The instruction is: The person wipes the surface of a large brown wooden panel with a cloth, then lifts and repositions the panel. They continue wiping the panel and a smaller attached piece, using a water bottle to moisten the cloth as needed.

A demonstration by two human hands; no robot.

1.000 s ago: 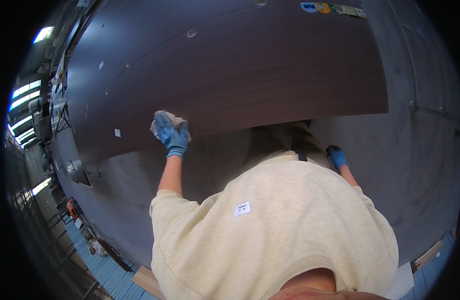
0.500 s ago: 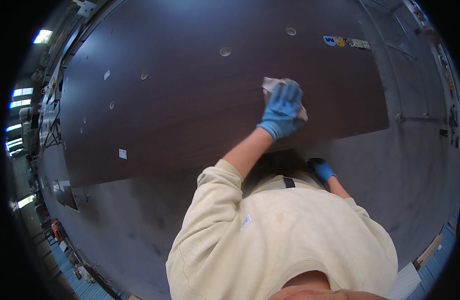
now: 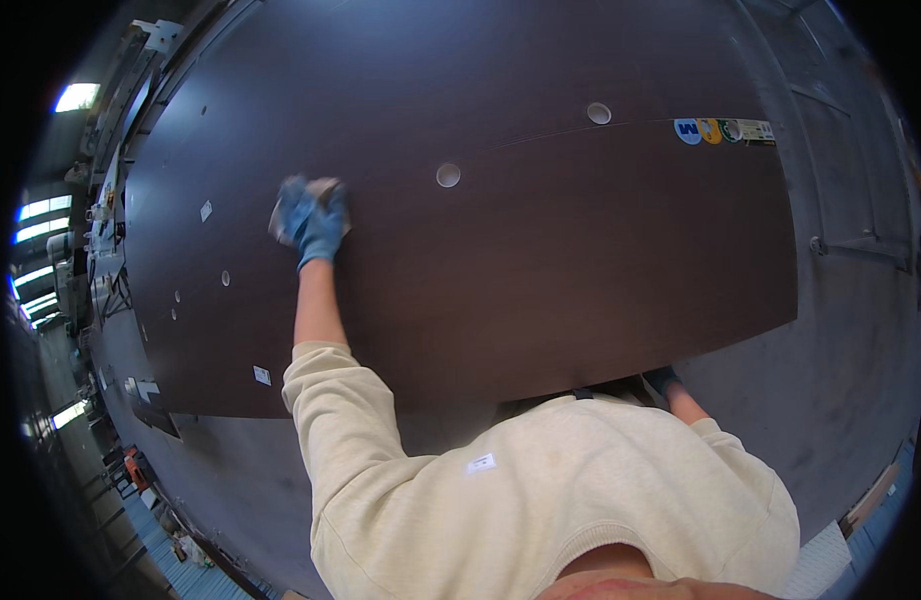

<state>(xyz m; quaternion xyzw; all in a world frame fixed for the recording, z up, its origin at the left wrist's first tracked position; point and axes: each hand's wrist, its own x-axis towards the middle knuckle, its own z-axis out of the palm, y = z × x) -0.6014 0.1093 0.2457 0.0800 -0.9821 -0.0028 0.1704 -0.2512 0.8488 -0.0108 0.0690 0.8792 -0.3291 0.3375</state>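
Note:
A large dark brown panel [image 3: 581, 270] with a smooth surface spreads out in front of me. On its left part my left hand [image 3: 314, 222], in a blue glove, presses down on a crumpled greyish-pink cloth [image 3: 282, 222]. The cloth shows on both sides of the fingers, and the hand is slightly blurred. My right hand [image 3: 663, 379], also gloved, hangs low by my right side at the panel's near edge. Its fingers are mostly hidden there, and nothing can be seen in it.
Pale round holes [image 3: 449, 175] dot the panel. Small white labels [image 3: 263, 375] stick to its left part, and a strip of coloured round stickers [image 3: 709, 131] lies near the right edge. Grey floor surrounds the near side. A metal frame [image 3: 861, 246] stands at right.
My left hand has swept the cloth far to the left across the panel. My body has moved closer to the panel, and the near edge now hides more of my right hand.

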